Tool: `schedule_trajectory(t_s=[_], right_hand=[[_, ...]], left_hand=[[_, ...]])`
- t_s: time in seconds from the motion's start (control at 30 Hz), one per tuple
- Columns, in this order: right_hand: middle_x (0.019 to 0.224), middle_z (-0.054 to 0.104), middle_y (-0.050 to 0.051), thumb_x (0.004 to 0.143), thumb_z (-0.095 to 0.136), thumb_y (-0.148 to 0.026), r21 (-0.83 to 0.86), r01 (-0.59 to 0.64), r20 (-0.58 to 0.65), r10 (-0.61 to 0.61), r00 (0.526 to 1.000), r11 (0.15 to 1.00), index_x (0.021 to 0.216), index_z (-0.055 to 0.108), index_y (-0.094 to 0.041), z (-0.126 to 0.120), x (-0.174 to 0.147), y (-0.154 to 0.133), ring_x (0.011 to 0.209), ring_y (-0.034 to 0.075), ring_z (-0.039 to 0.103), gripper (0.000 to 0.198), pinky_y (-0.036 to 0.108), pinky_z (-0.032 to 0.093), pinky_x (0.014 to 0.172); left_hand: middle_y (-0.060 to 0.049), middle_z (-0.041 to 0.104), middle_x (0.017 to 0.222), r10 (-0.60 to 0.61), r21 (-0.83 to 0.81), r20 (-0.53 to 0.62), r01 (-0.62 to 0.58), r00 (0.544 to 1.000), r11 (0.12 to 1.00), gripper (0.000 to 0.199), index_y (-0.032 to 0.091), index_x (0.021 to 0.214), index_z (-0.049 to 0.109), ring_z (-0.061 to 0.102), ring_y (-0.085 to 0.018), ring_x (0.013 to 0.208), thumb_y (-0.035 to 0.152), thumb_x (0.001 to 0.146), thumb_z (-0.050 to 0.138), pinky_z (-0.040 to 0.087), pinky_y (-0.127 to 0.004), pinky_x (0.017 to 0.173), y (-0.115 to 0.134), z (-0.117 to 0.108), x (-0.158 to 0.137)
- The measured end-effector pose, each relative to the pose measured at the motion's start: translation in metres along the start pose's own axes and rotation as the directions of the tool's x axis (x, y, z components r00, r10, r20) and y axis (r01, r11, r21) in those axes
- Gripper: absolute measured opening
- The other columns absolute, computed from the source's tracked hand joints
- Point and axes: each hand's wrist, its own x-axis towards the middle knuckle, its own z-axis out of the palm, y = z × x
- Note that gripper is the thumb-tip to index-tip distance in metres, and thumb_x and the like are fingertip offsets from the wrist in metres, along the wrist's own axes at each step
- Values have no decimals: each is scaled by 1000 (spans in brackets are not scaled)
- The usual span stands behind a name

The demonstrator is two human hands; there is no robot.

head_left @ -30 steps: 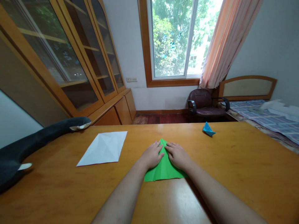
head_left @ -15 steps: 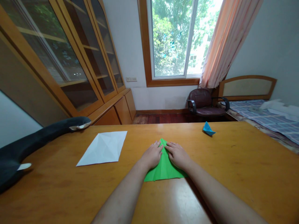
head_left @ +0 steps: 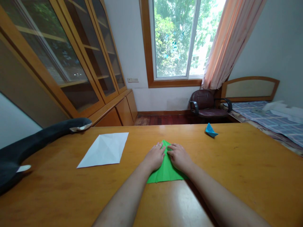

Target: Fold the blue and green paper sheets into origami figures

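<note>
A sheet of green paper point(head_left: 166, 173), folded into a triangle with its tip pointing away from me, lies on the wooden table. Crease lines run down its middle. My left hand point(head_left: 155, 157) rests flat on its left slope, fingers stretched toward the tip. On the opposite slope lies my right hand point(head_left: 180, 157), its fingers flat or slightly bent near the tip. Both hands press the paper from above and hide its side edges. Between them a narrow green strip shows.
Left of the hands lies a creased white paper sheet point(head_left: 106, 149). A small folded blue paper boat point(head_left: 210, 130) sits near the table's far edge. A dark stuffed toy point(head_left: 44, 135) reaches over the left side. Beyond the wooden table point(head_left: 236, 176) stands a chair point(head_left: 204, 104).
My right hand has shifted very slightly along the green paper. The left hand looks almost unmoved, and the other things stay in place.
</note>
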Motion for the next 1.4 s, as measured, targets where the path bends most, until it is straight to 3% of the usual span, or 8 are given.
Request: schedule_trajectory(t_s=[0.13,0.37,0.57,0.93,1.03,1.1,1.2,1.4], right_hand=[[109,68,8,88,43,-12,78,72,-15,-71,997,994,102,73,-18,5,0,-1,105,19,56,33,30,41,96],[111,69,8,85,43,-9,153,106,-54,-98,994,983,108,71,-16,9,1,1,104,19,57,37,29,41,96],[113,67,5,85,43,-7,171,99,-59,-90,994,980,115,67,-21,6,0,-2,104,18,55,41,28,40,96],[114,65,5,82,47,-11,103,5,-56,1,998,995,106,70,-23,10,-2,-9,105,20,53,35,30,39,94],[115,65,4,82,46,-12,95,-15,-56,20,998,995,105,70,-23,10,-2,-9,104,20,54,35,29,40,94],[115,65,5,81,46,-11,86,-21,-50,25,998,996,105,70,-23,10,-2,-9,104,20,54,36,30,40,93],[112,65,5,79,46,-10,87,-19,-41,22,999,996,105,70,-23,9,-2,-9,103,20,54,38,29,39,93],[112,65,5,78,46,-10,101,-7,-50,13,999,995,105,71,-22,8,-2,-9,104,20,53,38,29,38,94]], left_hand=[[-14,38,148,-12,26,12,11,1000,1000,44,15,132,51,34,-26,138,27,92,39,28,-44,114,2,-1,0],[-13,38,148,-27,31,22,26,999,999,44,15,133,50,34,-26,137,27,92,38,28,-44,113,1,2,1],[-14,39,148,-21,40,37,19,999,999,46,14,135,49,36,-26,136,27,92,37,28,-42,114,3,-1,1],[-14,43,145,-14,81,59,9,998,997,45,14,132,51,39,-25,134,27,90,42,30,-38,112,4,-8,2],[-13,56,133,-7,136,50,0,999,991,37,16,119,61,50,-25,123,29,87,47,37,-37,106,6,-19,1],[-12,66,114,-39,183,53,28,998,983,29,17,102,67,58,-25,109,31,87,46,43,-38,97,7,-27,2],[-11,69,93,-88,218,72,71,993,973,27,18,86,69,62,-24,93,29,87,45,46,-36,86,6,-34,5],[-9,68,100,-23,138,48,16,999,990,27,17,89,70,61,-21,95,21,86,43,45,-31,87,-7,-28,17]])
